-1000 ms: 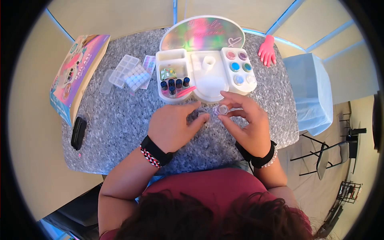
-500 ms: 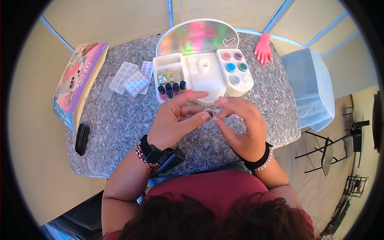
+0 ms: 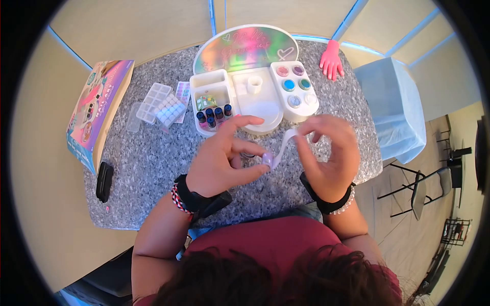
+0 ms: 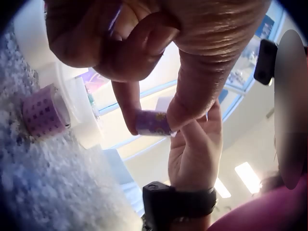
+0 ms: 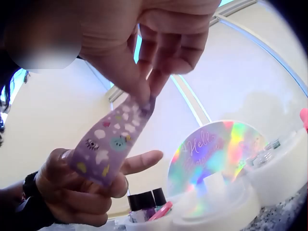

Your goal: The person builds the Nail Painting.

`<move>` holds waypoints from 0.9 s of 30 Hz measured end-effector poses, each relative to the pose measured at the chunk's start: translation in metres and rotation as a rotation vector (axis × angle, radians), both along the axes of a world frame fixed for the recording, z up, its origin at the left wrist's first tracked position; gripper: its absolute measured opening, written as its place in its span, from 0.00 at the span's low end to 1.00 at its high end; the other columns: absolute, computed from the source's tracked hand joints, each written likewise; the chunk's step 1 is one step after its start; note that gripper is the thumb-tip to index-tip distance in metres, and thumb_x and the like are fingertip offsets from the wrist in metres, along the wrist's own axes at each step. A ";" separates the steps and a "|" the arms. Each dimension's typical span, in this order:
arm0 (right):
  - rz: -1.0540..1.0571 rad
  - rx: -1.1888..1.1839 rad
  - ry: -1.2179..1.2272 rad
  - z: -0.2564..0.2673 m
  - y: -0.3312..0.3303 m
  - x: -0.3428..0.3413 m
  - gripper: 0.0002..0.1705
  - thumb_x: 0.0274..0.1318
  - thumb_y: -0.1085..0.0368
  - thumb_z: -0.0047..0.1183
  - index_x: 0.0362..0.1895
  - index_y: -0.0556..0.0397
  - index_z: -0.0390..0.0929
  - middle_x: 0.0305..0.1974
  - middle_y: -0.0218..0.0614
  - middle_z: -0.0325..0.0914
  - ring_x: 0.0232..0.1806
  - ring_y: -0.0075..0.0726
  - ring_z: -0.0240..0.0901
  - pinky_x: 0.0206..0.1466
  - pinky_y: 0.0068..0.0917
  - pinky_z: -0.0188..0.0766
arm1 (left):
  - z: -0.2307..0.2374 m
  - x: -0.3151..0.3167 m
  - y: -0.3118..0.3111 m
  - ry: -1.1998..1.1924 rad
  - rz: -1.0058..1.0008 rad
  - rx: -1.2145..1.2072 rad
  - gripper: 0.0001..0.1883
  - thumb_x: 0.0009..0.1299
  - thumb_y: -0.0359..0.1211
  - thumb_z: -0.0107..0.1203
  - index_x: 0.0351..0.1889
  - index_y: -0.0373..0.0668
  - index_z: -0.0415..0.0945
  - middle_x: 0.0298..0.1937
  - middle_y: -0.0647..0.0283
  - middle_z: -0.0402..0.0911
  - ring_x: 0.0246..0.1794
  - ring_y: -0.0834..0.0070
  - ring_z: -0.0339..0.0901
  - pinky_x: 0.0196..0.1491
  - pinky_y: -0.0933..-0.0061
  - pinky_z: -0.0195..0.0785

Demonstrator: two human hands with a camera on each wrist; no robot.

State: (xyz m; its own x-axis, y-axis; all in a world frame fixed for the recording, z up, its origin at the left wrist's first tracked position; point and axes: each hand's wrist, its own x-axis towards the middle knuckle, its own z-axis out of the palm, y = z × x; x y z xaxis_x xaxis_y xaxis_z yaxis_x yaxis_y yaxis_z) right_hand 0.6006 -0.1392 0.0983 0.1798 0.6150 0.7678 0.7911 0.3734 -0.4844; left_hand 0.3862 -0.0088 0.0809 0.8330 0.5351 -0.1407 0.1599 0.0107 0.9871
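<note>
My left hand (image 3: 217, 160) pinches a small roll of purple printed tape (image 4: 153, 123) between thumb and fingertip, index finger extended above it in the head view. My right hand (image 3: 331, 158) grips the loose end of the tape between thumb and finger. Between the hands stretches a short unrolled strip (image 5: 113, 144), lilac with clouds, stars and little faces. A second purple roll with a dark square pattern (image 4: 45, 111) stands on the speckled table near the left hand. From above, the left fingers mostly hide it.
Just ahead stands a white nail-art station (image 3: 255, 115) with a shiny backboard (image 3: 247, 48), dark-capped polish bottles (image 3: 210, 116) and glitter pots (image 3: 289, 85). Leftward lie a clear compartment box (image 3: 153, 102), a printed box (image 3: 97, 107) and a black case (image 3: 104, 182). A pink model hand (image 3: 331, 61) lies back right.
The right hand has brought the tape roll to the left hand, which now holds it. Pulling away rightward, the right hand has drawn a strip off the roll.
</note>
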 end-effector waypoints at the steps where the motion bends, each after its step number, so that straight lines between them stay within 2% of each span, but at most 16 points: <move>1: 0.062 -0.098 -0.112 0.003 0.001 -0.002 0.32 0.56 0.82 0.69 0.65 0.50 0.84 0.54 0.40 0.89 0.54 0.49 0.87 0.53 0.40 0.83 | 0.000 0.001 -0.002 0.004 -0.001 -0.001 0.45 0.67 0.32 0.79 0.81 0.50 0.66 0.51 0.66 0.95 0.22 0.96 0.68 0.28 0.86 0.59; 2: 0.061 -0.099 -0.108 0.001 0.004 -0.006 0.32 0.56 0.82 0.69 0.65 0.50 0.84 0.54 0.40 0.89 0.54 0.49 0.87 0.53 0.40 0.83 | -0.001 0.003 -0.004 0.025 -0.056 0.004 0.47 0.66 0.32 0.80 0.82 0.49 0.65 0.50 0.66 0.95 0.23 0.93 0.69 0.28 0.83 0.62; 4: 0.304 -0.172 -0.141 -0.004 0.009 -0.011 0.31 0.60 0.75 0.65 0.68 0.47 0.83 0.55 0.38 0.86 0.53 0.51 0.86 0.54 0.41 0.83 | -0.002 0.004 -0.006 0.048 -0.111 0.011 0.49 0.64 0.33 0.81 0.83 0.49 0.64 0.49 0.65 0.95 0.23 0.90 0.71 0.28 0.81 0.65; 5: 0.349 -0.267 -0.185 -0.002 0.007 -0.013 0.31 0.62 0.70 0.61 0.71 0.44 0.83 0.54 0.35 0.85 0.53 0.49 0.86 0.55 0.40 0.82 | -0.002 0.004 -0.006 0.047 -0.132 0.099 0.50 0.64 0.33 0.81 0.83 0.49 0.64 0.47 0.65 0.94 0.26 0.87 0.75 0.31 0.78 0.69; 7: 0.364 -0.316 -0.214 0.004 0.004 -0.015 0.31 0.60 0.73 0.64 0.68 0.43 0.85 0.54 0.36 0.86 0.53 0.49 0.87 0.55 0.41 0.84 | -0.011 0.005 -0.007 0.045 -0.152 0.188 0.51 0.64 0.32 0.80 0.84 0.48 0.63 0.45 0.64 0.93 0.29 0.84 0.79 0.34 0.76 0.74; 9: 0.380 -0.366 -0.242 0.009 0.003 -0.016 0.31 0.57 0.76 0.66 0.66 0.43 0.88 0.54 0.37 0.88 0.52 0.49 0.88 0.55 0.41 0.86 | -0.033 0.007 -0.006 -0.167 -0.111 0.235 0.50 0.65 0.31 0.79 0.85 0.47 0.63 0.42 0.65 0.90 0.37 0.81 0.86 0.41 0.72 0.79; 10: 0.410 -0.388 -0.252 0.011 0.003 -0.016 0.31 0.58 0.76 0.65 0.67 0.43 0.87 0.54 0.37 0.88 0.54 0.48 0.88 0.56 0.41 0.86 | -0.032 0.006 -0.006 -0.167 -0.107 0.237 0.50 0.65 0.31 0.79 0.85 0.47 0.63 0.42 0.65 0.90 0.37 0.81 0.86 0.41 0.72 0.79; 12: 0.442 -0.410 -0.260 0.011 0.004 -0.016 0.31 0.59 0.75 0.64 0.67 0.43 0.87 0.55 0.36 0.88 0.55 0.48 0.88 0.57 0.41 0.86 | -0.030 0.006 -0.006 -0.156 -0.110 -0.085 0.49 0.66 0.27 0.77 0.85 0.46 0.63 0.48 0.68 0.90 0.35 0.85 0.81 0.39 0.76 0.75; 13: 0.452 -0.436 -0.273 0.010 0.005 -0.016 0.30 0.59 0.74 0.65 0.67 0.44 0.87 0.55 0.37 0.88 0.55 0.49 0.88 0.57 0.41 0.85 | -0.024 0.005 -0.004 -0.155 -0.109 -0.085 0.49 0.66 0.27 0.77 0.85 0.46 0.63 0.48 0.68 0.90 0.35 0.85 0.81 0.39 0.76 0.75; 15: 0.463 -0.466 -0.283 0.005 0.007 -0.014 0.29 0.59 0.73 0.67 0.67 0.45 0.86 0.55 0.37 0.88 0.56 0.50 0.88 0.57 0.41 0.85 | -0.006 0.002 0.000 -0.032 -0.146 0.085 0.49 0.68 0.27 0.78 0.86 0.47 0.62 0.46 0.63 0.92 0.45 0.82 0.88 0.45 0.75 0.79; 16: 0.448 -0.427 -0.220 0.001 0.008 -0.010 0.33 0.57 0.70 0.69 0.69 0.44 0.84 0.56 0.36 0.87 0.54 0.51 0.86 0.58 0.43 0.83 | -0.003 0.001 0.001 -0.030 -0.145 0.082 0.49 0.68 0.27 0.78 0.86 0.47 0.62 0.46 0.63 0.92 0.45 0.82 0.88 0.45 0.75 0.79; 18: 0.438 -0.388 -0.160 0.001 0.010 -0.004 0.36 0.56 0.67 0.71 0.71 0.42 0.83 0.57 0.35 0.85 0.52 0.52 0.85 0.59 0.45 0.82 | 0.000 0.000 0.004 -0.029 0.011 -0.115 0.46 0.73 0.27 0.74 0.87 0.47 0.61 0.49 0.64 0.92 0.40 0.87 0.85 0.38 0.83 0.72; 19: 0.397 -0.304 -0.133 0.004 0.012 -0.002 0.35 0.52 0.65 0.75 0.67 0.43 0.84 0.59 0.36 0.84 0.55 0.54 0.84 0.61 0.48 0.81 | -0.001 0.001 0.005 -0.031 0.016 -0.114 0.46 0.73 0.27 0.74 0.87 0.47 0.61 0.49 0.64 0.92 0.40 0.87 0.85 0.38 0.83 0.72; 21: 0.361 -0.215 -0.111 0.006 0.015 -0.002 0.34 0.48 0.64 0.79 0.63 0.45 0.84 0.61 0.38 0.84 0.57 0.57 0.83 0.63 0.51 0.81 | -0.007 0.003 0.008 -0.264 0.124 -0.413 0.45 0.78 0.34 0.70 0.90 0.49 0.58 0.48 0.71 0.92 0.26 0.97 0.63 0.27 0.88 0.52; 23: 0.221 -0.129 -0.166 0.003 0.016 -0.010 0.29 0.44 0.63 0.82 0.53 0.45 0.84 0.63 0.39 0.83 0.62 0.59 0.81 0.66 0.52 0.79 | -0.019 0.001 0.013 -0.315 0.101 -0.486 0.44 0.80 0.37 0.68 0.91 0.48 0.56 0.49 0.71 0.92 0.25 0.96 0.61 0.27 0.88 0.51; 27: 0.102 -0.110 -0.277 -0.007 0.022 -0.019 0.24 0.45 0.64 0.82 0.45 0.45 0.83 0.63 0.40 0.82 0.65 0.60 0.78 0.67 0.52 0.77 | -0.035 0.003 0.012 -0.371 -0.005 -0.626 0.45 0.84 0.44 0.65 0.92 0.46 0.52 0.53 0.70 0.91 0.22 0.93 0.57 0.25 0.87 0.49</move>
State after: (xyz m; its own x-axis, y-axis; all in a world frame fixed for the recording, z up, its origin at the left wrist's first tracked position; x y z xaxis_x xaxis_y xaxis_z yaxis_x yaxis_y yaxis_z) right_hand 0.5816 -0.1174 0.0916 -0.0938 0.7014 0.7066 0.8600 0.4147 -0.2974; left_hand 0.3887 0.0028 0.0456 0.8874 0.4431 -0.1273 -0.1825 0.5912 0.7856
